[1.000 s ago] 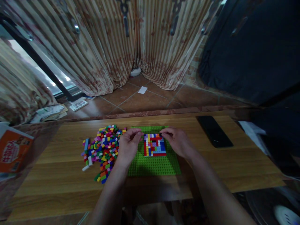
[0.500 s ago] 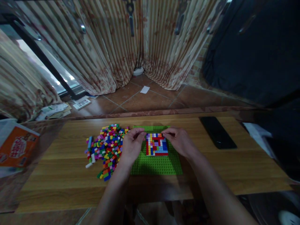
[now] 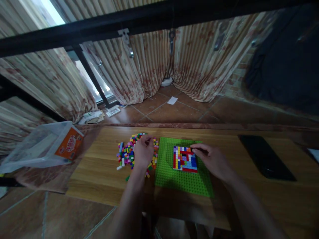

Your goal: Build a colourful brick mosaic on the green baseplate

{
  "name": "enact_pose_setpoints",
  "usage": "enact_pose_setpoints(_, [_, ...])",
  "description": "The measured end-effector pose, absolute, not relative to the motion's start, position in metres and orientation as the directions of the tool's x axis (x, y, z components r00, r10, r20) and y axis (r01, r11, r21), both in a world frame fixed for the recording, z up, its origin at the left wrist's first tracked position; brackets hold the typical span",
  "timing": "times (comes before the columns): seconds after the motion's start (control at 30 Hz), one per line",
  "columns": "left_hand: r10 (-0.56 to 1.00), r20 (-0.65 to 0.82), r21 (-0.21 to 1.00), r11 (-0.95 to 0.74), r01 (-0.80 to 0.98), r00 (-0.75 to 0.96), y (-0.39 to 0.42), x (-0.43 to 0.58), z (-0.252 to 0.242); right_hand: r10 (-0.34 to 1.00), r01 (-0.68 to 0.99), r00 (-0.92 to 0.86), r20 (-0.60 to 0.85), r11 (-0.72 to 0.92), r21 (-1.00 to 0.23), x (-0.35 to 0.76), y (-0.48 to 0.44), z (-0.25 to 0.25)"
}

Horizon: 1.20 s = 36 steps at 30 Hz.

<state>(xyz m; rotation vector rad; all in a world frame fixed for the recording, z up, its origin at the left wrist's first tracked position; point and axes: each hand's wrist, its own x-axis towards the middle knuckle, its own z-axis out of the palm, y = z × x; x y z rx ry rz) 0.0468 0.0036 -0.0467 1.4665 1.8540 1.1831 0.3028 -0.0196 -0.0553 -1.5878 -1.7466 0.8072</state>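
A square build of colourful toy bricks (image 3: 185, 160), in red, blue, white and yellow, sits on a green studded baseplate (image 3: 165, 179). At its far right corner, my right hand (image 3: 211, 158) has thumb and forefinger closed on the edge. My left hand (image 3: 144, 151) is over a loose heap of small toy bricks (image 3: 128, 153) left of the baseplate. Its fingers are curled, with the tips close together. Whatever may be between them is too small to make out. Part of the heap is hidden behind that hand and wrist.
A black phone-like slab (image 3: 266, 157) lies on the wooden table (image 3: 99, 169) at the right. Off the table's left end stands a clear plastic bin (image 3: 37, 146) with an orange label. Curtains (image 3: 149, 66) and a dark frame bar (image 3: 149, 20) are beyond.
My left hand has left the build's far left corner and moved left over the brick heap. My right hand stays at the right corner. The head view has turned left.
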Motion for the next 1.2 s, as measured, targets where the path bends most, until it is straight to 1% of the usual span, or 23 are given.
enact_pose_setpoints(0.03, [0.928,0.137,0.787,0.112,0.607,-0.348,0.005,0.037,-0.044,0.997,0.612,-0.058,0.055,0.079,-0.787,0.304,-0.02,-0.055])
enact_pose_setpoints(0.1, [0.917,0.147,0.646,0.196,0.738,-0.371,0.007,0.022,-0.042,0.997,0.627,-0.025,0.076,0.075,-0.776,0.305,-0.02,-0.054])
enact_pose_setpoints(0.17, [0.928,0.185,0.506,0.192,0.841,-0.324,0.009,0.013,-0.042,0.994,0.63,0.002,0.107,0.082,-0.772,0.306,-0.019,-0.052])
enact_pose_setpoints(0.23, [0.942,0.227,0.393,0.142,0.909,-0.246,0.01,0.012,-0.045,0.991,0.621,0.007,0.134,0.101,-0.777,0.306,-0.019,-0.05])
enact_pose_setpoints(0.33, [0.955,0.247,0.305,0.085,0.949,-0.165,0.011,0.017,-0.052,0.988,0.6,0.015,0.153,0.113,-0.792,0.304,-0.019,-0.05])
enact_pose_setpoints(0.47, [0.955,0.26,0.283,0.068,0.957,-0.144,0.012,0.019,-0.054,0.989,0.592,0.014,0.148,0.111,-0.799,0.304,-0.02,-0.049])
enact_pose_setpoints(0.53, [0.954,0.257,0.303,0.071,0.95,-0.153,0.012,0.017,-0.052,0.987,0.587,0.018,0.162,0.121,-0.8,0.303,-0.02,-0.048])
enact_pose_setpoints(0.57, [0.953,0.254,0.336,0.074,0.939,-0.166,0.013,0.016,-0.051,0.985,0.581,0.023,0.173,0.128,-0.804,0.303,-0.02,-0.047])
enact_pose_setpoints(0.6, [0.951,0.25,0.391,0.071,0.918,-0.18,0.013,0.015,-0.049,0.982,0.571,0.032,0.185,0.133,-0.81,0.302,-0.02,-0.045])
enact_pose_setpoints(0.67, [0.952,0.24,0.558,0.026,0.83,-0.191,0.013,0.016,-0.047,0.977,0.546,0.059,0.207,0.142,-0.826,0.3,-0.021,-0.043])
enact_pose_setpoints(0.77, [0.963,0.222,0.826,-0.103,0.554,-0.151,0.008,0.031,-0.043,0.969,0.489,0.091,0.229,0.157,-0.858,0.294,-0.022,-0.038])
enact_pose_setpoints(0.83, [0.979,0.179,0.932,-0.135,0.336,-0.101,0.001,0.048,-0.039,0.968,0.442,0.095,0.232,0.168,-0.881,0.288,-0.025,-0.036])
enact_pose_setpoints(0.9, [0.991,0.127,0.98,-0.119,0.159,-0.044,-0.007,0.065,-0.035,0.968,0.402,0.079,0.239,0.189,-0.896,0.283,-0.028,-0.032])
enact_pose_setpoints(1.0, [0.997,0.077,0.997,-0.077,-0.003,0.012,-0.017,0.085,-0.027,0.963,0.379,-0.002,0.27,0.25,-0.891,0.274,-0.035,-0.025])
enact_pose_setpoints(1.1, [0.997,0.018,0.994,-0.01,-0.113,0.073,-0.022,0.094,-0.024,0.943,0.383,-0.084,0.321,0.328,-0.863,0.268,-0.041,-0.02])
enact_pose_setpoints(1.2, [0.99,-0.039,0.983,0.063,-0.175,0.137,-0.025,0.097,-0.023,0.908,0.387,-0.14,0.395,0.418,-0.822,0.265,-0.044,-0.018])
